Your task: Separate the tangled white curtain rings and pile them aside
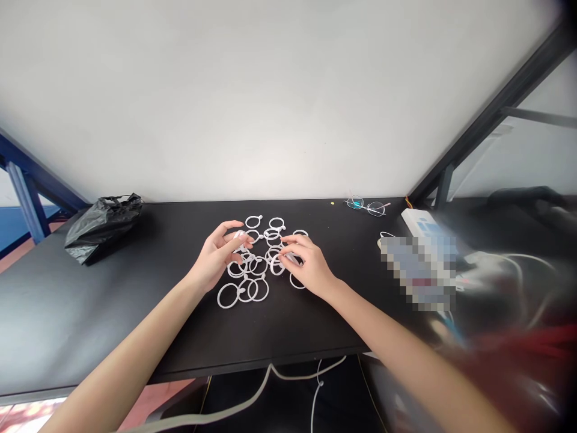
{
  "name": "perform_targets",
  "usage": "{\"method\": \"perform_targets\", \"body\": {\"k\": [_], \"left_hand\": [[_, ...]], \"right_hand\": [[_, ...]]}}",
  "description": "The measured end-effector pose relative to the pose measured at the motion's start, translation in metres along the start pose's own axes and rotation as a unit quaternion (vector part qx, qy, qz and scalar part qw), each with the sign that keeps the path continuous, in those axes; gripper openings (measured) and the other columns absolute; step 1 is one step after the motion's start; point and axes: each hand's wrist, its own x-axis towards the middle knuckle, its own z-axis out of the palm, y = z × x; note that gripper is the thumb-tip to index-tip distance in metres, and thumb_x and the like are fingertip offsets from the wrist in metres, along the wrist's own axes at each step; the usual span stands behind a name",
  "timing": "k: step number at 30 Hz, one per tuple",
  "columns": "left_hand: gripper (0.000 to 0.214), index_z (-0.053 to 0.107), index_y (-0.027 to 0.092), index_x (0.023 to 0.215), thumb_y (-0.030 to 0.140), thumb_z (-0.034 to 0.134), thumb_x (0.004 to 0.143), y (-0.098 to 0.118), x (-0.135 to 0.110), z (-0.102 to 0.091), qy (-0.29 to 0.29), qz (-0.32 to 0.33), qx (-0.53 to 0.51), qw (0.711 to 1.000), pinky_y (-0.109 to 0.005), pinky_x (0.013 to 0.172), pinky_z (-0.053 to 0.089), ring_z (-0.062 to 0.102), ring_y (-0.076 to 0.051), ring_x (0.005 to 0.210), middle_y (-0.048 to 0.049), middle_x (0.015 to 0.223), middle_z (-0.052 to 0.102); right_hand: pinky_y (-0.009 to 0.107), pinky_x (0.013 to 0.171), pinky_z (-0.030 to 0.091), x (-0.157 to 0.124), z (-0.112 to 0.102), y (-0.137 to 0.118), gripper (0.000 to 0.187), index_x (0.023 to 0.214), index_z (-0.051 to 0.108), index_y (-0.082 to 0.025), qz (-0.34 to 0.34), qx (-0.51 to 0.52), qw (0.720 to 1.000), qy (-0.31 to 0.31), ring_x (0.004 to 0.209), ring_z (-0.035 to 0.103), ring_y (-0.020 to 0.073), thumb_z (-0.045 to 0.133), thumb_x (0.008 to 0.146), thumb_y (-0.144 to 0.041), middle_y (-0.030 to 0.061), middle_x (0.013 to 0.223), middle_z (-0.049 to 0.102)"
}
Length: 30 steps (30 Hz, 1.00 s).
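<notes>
Several white rings, each with a small tab like a curtain ring, lie loosely spread and partly overlapping on the black table; one ring (228,296) is at the near left of the group. My left hand (217,252) is closed over the left side of the group, with a small white piece (240,235) between thumb and fingers; its full shape is hidden. On the right side, my right hand (311,264) has thumb and fingertips pinched at the edge of a white ring (272,268), which looks tilted up from the table. Other rings show behind and under both hands.
A crumpled black plastic bag (106,225) sits at the left of the black table (175,337). Eyeglasses (375,208) lie at the back right. Further right are a white box (417,222), a blurred-out item and cables. A pale cable (243,404) hangs below the front edge.
</notes>
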Motion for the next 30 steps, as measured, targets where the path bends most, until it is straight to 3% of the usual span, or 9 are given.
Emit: {"method": "perform_targets", "body": {"k": [4, 7, 10, 16, 19, 23, 27, 30], "left_hand": [[0.036, 0.054, 0.023, 0.118, 0.037, 0.065, 0.087, 0.002, -0.003, 0.002, -0.080, -0.031, -0.043, 0.995, -0.025, 0.061, 0.055, 0.064, -0.025, 0.105, -0.0098, 0.109, 0.068], [0.033, 0.055, 0.021, 0.120, 0.039, 0.057, 0.092, 0.001, -0.006, 0.009, -0.157, -0.055, -0.065, 0.984, -0.036, 0.078, 0.058, 0.063, -0.028, 0.111, -0.0133, 0.115, 0.068], [0.034, 0.055, 0.021, 0.121, 0.040, 0.056, 0.093, -0.001, -0.011, 0.018, -0.204, -0.069, -0.064, 0.974, -0.043, 0.089, 0.054, 0.062, -0.029, 0.113, -0.0132, 0.117, 0.067], [0.037, 0.056, 0.023, 0.123, 0.038, 0.062, 0.090, -0.005, -0.016, 0.029, -0.247, -0.093, -0.054, 0.963, -0.037, 0.082, 0.056, 0.062, -0.029, 0.114, -0.0117, 0.112, 0.069], [0.038, 0.055, 0.023, 0.126, 0.038, 0.060, 0.091, -0.006, -0.014, 0.026, -0.243, -0.093, -0.075, 0.963, -0.037, 0.080, 0.055, 0.064, -0.029, 0.111, -0.0125, 0.110, 0.070], [0.047, 0.047, 0.027, 0.136, 0.044, 0.054, 0.092, -0.004, -0.010, 0.019, -0.182, -0.069, -0.095, 0.976, -0.046, 0.090, 0.053, 0.060, -0.031, 0.119, -0.0126, 0.126, 0.065], [0.059, 0.037, 0.029, 0.146, 0.051, 0.046, 0.092, 0.002, -0.009, 0.015, -0.164, -0.053, -0.089, 0.981, -0.052, 0.100, 0.048, 0.051, -0.033, 0.131, -0.0128, 0.140, 0.055], [0.058, 0.039, 0.027, 0.145, 0.051, 0.043, 0.092, 0.004, -0.009, 0.015, -0.166, -0.062, -0.111, 0.978, -0.052, 0.103, 0.046, 0.050, -0.034, 0.132, -0.0126, 0.138, 0.057]], "right_hand": [[0.032, 0.067, 0.053, 0.002, -0.001, 0.000, 0.009, 0.084, 0.071, -0.021, -0.001, 0.017, 0.999, 0.029, 0.077, 0.062, 0.0179, 0.063, 0.088, -0.023, 0.0051, 0.086, 0.067], [0.027, 0.053, 0.048, 0.001, -0.001, -0.001, 0.014, 0.087, 0.072, -0.021, 0.011, 0.041, 0.999, 0.030, 0.059, 0.056, 0.0129, 0.061, 0.090, -0.029, 0.0035, 0.080, 0.066], [0.028, 0.054, 0.049, -0.001, 0.001, -0.002, 0.016, 0.088, 0.072, -0.022, -0.002, 0.050, 0.998, 0.032, 0.056, 0.054, 0.0124, 0.061, 0.091, -0.033, 0.0028, 0.077, 0.065], [0.028, 0.054, 0.049, -0.003, 0.004, -0.001, 0.016, 0.090, 0.071, -0.021, -0.022, 0.037, 0.998, 0.035, 0.056, 0.056, 0.0132, 0.058, 0.092, -0.029, 0.0021, 0.072, 0.063], [0.029, 0.058, 0.054, -0.001, 0.002, -0.001, 0.017, 0.101, 0.070, -0.022, -0.026, 0.049, 0.998, 0.028, 0.067, 0.062, 0.0155, 0.056, 0.092, -0.027, 0.0051, 0.085, 0.066], [0.038, 0.080, 0.055, 0.001, -0.002, -0.001, 0.018, 0.105, 0.069, -0.023, -0.040, -0.011, 0.999, 0.001, 0.091, 0.062, 0.0218, 0.060, 0.089, -0.021, 0.0068, 0.100, 0.069], [0.042, 0.082, 0.054, 0.000, 0.002, -0.001, 0.020, 0.102, 0.070, -0.022, -0.022, -0.056, 0.996, -0.059, 0.091, 0.059, 0.0245, 0.068, 0.083, -0.016, 0.0057, 0.091, 0.072], [0.040, 0.078, 0.054, -0.002, 0.006, 0.001, 0.019, 0.095, 0.071, -0.023, -0.007, -0.038, 0.998, -0.048, 0.087, 0.060, 0.0230, 0.067, 0.081, -0.010, 0.0037, 0.084, 0.072]]}}
